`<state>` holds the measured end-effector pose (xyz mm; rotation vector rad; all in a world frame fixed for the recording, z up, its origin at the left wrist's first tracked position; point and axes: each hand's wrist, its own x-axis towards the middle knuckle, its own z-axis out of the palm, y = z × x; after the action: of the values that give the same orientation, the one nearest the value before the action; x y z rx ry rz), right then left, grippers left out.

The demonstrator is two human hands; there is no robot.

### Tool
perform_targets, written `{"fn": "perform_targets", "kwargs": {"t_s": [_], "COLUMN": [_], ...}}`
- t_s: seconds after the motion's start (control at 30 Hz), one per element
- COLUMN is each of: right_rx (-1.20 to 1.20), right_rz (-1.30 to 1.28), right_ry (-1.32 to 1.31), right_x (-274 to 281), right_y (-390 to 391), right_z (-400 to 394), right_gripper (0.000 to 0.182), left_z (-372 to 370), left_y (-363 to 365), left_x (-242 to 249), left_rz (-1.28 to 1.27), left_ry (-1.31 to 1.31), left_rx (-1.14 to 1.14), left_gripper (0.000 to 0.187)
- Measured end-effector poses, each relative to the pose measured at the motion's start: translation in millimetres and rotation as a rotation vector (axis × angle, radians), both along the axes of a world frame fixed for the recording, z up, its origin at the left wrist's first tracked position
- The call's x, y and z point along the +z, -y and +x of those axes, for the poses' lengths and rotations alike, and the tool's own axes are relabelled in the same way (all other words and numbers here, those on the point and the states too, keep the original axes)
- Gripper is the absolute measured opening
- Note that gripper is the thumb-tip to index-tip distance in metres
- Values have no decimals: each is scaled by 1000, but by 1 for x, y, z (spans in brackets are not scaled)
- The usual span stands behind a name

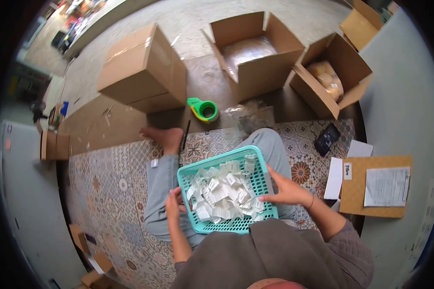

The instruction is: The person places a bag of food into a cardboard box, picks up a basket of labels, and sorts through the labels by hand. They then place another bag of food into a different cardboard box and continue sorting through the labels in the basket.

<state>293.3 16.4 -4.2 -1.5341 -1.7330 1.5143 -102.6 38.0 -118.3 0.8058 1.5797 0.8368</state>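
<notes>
A turquoise plastic basket [226,160] rests across my lap, slightly tilted, its sides full of slots. Heaped inside it are many small white printed paper labels [222,195], folded or crumpled. My right hand [287,190] grips the basket's right rim, thumb over the inside and fingers along the outer wall. At the left wall, my left hand [174,204] holds the basket's edge with its fingers curled against it, some of them hidden by the wall.
A closed carton [144,67] and two open cartons [265,72] [330,77] stand ahead. A green tape dispenser [205,111], clear plastic [255,115], a black pen [185,135] and a phone [327,139] lie nearby. Right is a cardboard piece [354,192] with papers.
</notes>
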Motion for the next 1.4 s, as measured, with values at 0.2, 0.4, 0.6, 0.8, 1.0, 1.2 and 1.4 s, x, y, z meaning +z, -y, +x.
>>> {"fn": "perform_targets", "kwargs": {"t_s": [0.2, 0.4, 0.6, 0.8, 1.0, 1.2, 1.4], "right_rx": [-166, -524, -849, -846, -770, -885, -1124], "right_rz": [-240, -52, 111, 144, 98, 255, 155], "right_ry": [-103, -570, -727, -724, -686, -626, -945], "right_x": [10, 88, 167, 212, 250, 231, 86], "right_y": [-8, -65, -54, -72, -185, -373, -604], "right_z": [5, 43, 85, 112, 73, 20, -38], "right_gripper": [80, 53, 38, 42, 40, 39, 114], "left_z": [13, -56, -120, -98, -93, -64, -25], "left_y": [3, -57, -110, -82, -79, -96, -143], "left_x": [50, 56, -76, -37, -30, -36, -59], "left_rz": [101, 494, 0, -220, -209, 12, -84], "left_ry": [328, 204, -843, -1002, -967, -909, -1080], "left_rx": [93, 142, -275, -276, -254, -140, -27], "left_gripper": [52, 50, 60, 67, 56, 54, 55]}}
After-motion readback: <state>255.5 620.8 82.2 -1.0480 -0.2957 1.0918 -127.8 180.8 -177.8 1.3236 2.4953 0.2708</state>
